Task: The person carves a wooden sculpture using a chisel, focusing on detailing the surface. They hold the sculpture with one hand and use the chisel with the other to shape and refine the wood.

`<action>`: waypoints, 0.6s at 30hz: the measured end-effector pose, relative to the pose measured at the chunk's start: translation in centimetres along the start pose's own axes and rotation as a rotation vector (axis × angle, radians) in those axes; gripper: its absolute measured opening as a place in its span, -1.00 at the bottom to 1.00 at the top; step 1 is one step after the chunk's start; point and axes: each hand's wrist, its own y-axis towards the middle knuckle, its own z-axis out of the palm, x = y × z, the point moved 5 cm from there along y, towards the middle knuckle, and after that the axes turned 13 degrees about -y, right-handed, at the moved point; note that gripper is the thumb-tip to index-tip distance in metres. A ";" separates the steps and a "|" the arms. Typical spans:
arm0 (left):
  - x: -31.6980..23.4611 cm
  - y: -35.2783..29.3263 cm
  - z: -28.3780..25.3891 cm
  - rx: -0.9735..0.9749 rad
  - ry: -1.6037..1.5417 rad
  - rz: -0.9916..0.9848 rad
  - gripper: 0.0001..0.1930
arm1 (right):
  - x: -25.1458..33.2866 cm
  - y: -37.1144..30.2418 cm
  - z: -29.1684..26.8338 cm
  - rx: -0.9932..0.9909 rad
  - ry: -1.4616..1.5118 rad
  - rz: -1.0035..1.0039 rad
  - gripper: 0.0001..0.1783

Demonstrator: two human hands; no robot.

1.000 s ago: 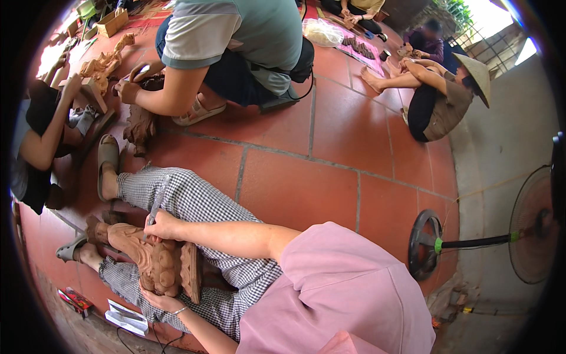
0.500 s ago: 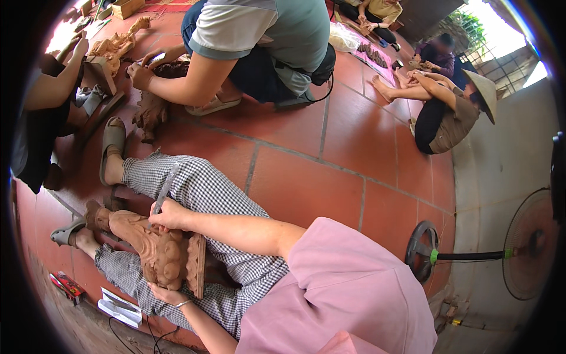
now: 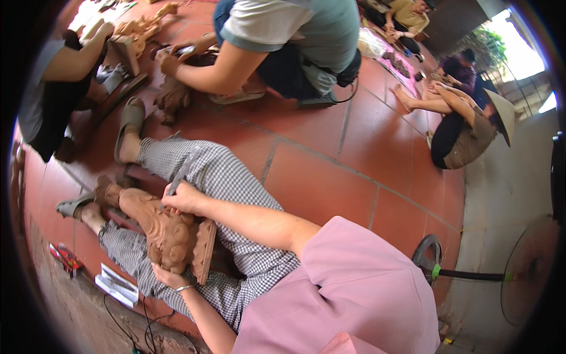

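A brown carved wooden figure lies across my lap, its flat scalloped base toward my body and rounded, bulging shapes beside the base. My right hand is closed around a long, flat, grey carving tool. One end of the tool sticks up past my fist, while its working end is close to the carving's upper side. My left hand, with a bracelet at the wrist, grips the rounded near side of the carving; some fingers are hidden beneath it.
Co-workers sit or squat around, the nearest in a grey-green shirt beside another carving. A red-and-black object, a white paper with a tool and cables lie at left. A standing fan is at right.
The whole view has shifted, so the scene sits further right. Against the carving, both my hands look nearly unchanged, the right still with the tool.
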 end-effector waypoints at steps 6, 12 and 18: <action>4.6 1.6 -4.2 0.072 0.437 0.397 -0.60 | 0.5 -0.4 0.9 -0.033 -0.051 0.005 -0.81; -1.9 -0.1 0.5 0.147 0.036 0.169 -0.64 | 4.2 -2.4 0.9 0.041 -0.014 -0.048 -0.80; -4.0 -1.1 1.2 0.165 0.028 0.172 -0.64 | 6.0 -3.3 3.6 0.163 -0.462 -0.141 -0.79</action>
